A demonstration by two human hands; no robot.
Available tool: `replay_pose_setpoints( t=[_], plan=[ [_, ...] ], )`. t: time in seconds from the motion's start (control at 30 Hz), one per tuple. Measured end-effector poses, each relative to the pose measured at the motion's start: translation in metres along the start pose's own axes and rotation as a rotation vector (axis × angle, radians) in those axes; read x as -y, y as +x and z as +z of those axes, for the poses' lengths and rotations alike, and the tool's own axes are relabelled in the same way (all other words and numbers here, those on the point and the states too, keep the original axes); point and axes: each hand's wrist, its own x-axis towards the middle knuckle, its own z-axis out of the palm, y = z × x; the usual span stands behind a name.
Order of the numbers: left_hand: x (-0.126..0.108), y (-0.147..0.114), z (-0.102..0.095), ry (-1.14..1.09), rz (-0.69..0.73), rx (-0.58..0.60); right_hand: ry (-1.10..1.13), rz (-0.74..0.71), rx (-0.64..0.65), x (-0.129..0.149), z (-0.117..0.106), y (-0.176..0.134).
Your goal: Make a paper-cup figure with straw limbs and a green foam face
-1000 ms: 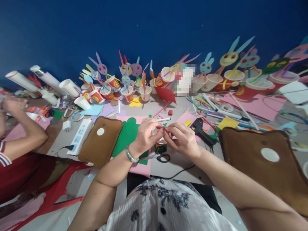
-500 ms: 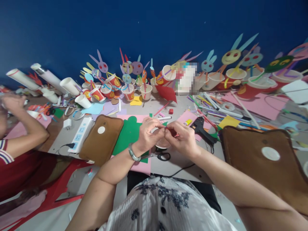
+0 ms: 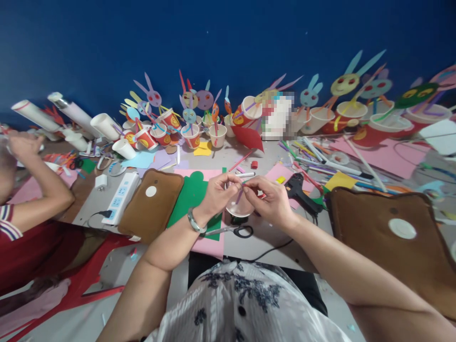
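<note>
My left hand (image 3: 220, 194) and my right hand (image 3: 270, 198) meet over a white paper cup (image 3: 240, 210), both with fingers pinched. Between the fingertips a narrow purple strip (image 3: 239, 197) slants down over the cup's opening. It appears to be in both pinches, though its upper end is hidden. A pair of scissors (image 3: 233, 231) with black handles lies just in front of the cup, below my left wrist. Right of my right hand rests a black glue gun (image 3: 302, 195). Green paper (image 3: 188, 202) on pink sheets lies left of my left hand.
Paper cups with rabbit figures (image 3: 190, 135) line the blue wall. A power strip (image 3: 123, 197) and brown pad (image 3: 151, 204) lie left; another brown pad (image 3: 377, 232) lies right. Pens (image 3: 331, 164) are strewn behind the glue gun. Another person's arm (image 3: 44, 185) is at far left.
My fingertips have come slightly apart, and the purple strip now shows between them. My left hand has shifted a little left, leaving more of the cup visible.
</note>
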Motion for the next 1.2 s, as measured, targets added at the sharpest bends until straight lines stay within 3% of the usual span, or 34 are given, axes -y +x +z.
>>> replay_pose_setpoints(
  t=[0.33, 0.57, 0.7, 0.97, 1.2],
  plan=[
    [-0.004, 0.002, -0.011, 0.284, 0.228, 0.069, 0.022, 0.006, 0.035, 0.001, -0.006, 0.002],
    [-0.010, 0.003, -0.010, 0.258, 0.268, 0.074, 0.012, -0.001, 0.045, -0.002, -0.009, 0.005],
    [-0.015, 0.001, -0.009, 0.252, 0.305, 0.063, -0.054, -0.010, -0.021, 0.005, -0.008, 0.001],
    [-0.014, -0.006, 0.001, 0.218, 0.446, 0.017, -0.223, -0.156, -0.063, 0.010, -0.008, -0.007],
    [-0.018, -0.006, 0.003, 0.279, 0.419, 0.054, -0.223, -0.169, -0.052, 0.006, -0.011, -0.006]
  ],
)
